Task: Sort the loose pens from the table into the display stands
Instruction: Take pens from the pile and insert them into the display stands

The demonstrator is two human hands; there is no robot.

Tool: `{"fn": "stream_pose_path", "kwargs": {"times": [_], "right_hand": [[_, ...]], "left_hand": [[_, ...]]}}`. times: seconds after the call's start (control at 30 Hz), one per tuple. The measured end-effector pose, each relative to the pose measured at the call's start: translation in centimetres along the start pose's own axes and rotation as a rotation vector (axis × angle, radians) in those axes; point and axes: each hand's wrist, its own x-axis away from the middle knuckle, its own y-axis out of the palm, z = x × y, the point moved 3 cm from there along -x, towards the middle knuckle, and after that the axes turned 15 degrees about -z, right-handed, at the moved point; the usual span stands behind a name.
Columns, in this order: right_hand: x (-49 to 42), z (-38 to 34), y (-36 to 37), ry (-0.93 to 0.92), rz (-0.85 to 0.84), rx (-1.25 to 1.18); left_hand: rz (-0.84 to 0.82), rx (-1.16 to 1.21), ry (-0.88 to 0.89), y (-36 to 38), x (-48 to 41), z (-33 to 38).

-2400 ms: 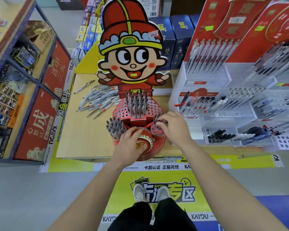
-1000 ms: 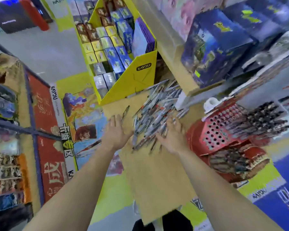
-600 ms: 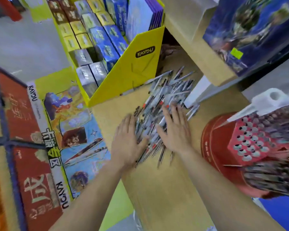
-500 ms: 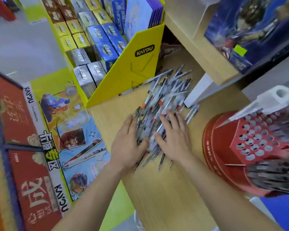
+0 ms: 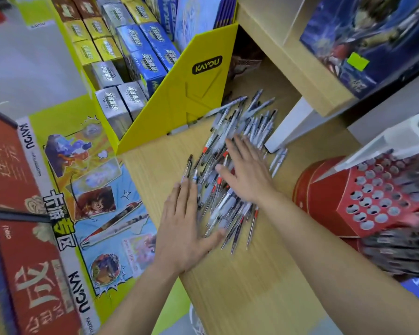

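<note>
on the wooden table (image 5: 240, 286), between the yellow cardboard box (image 5: 186, 100) and the red stand (image 5: 363, 199), loose pens (image 5: 240, 122) lie in one heap, mostly pointing the same way. a few strays sit at the heap's right edge, beside a white support (image 5: 288, 124) under the shelf (image 5: 288, 56).

left hand (image 5: 182, 228): flat on the table at the heap's left edge, fingers straight and close together, thumb stretched out against the near ends of the pens. nothing pinched.

right hand (image 5: 247, 175): palm down on top of the heap, fingers straight and slightly spread. nothing gripped.

red stand: many holes on the facing panel are unfilled. pens in the stand (image 5: 402, 247) show at far right, blurred.

small product boxes (image 5: 140, 56), silver, blue and yellow, fill the yellow box.
</note>
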Motion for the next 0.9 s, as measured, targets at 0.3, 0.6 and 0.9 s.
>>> {"fn": "stream_pose_path", "kwargs": {"times": [0.3,0.6,0.9], "right_hand": [[4.9,0.1,1.2,-0.071,0.112,-0.082],[11.4,0.9,8.3,0.259,0.14,-0.276],[11.8,0.3,8.8,0.282,0.101,-0.192]], "left_hand": [[0.027,-0.061,-0.094,0.5,-0.2,1.3],[0.172,0.267,-0.027,-1.3,0.3,0.7],[-0.178,-0.292,0.121,0.4,3.1,-1.9]]}}
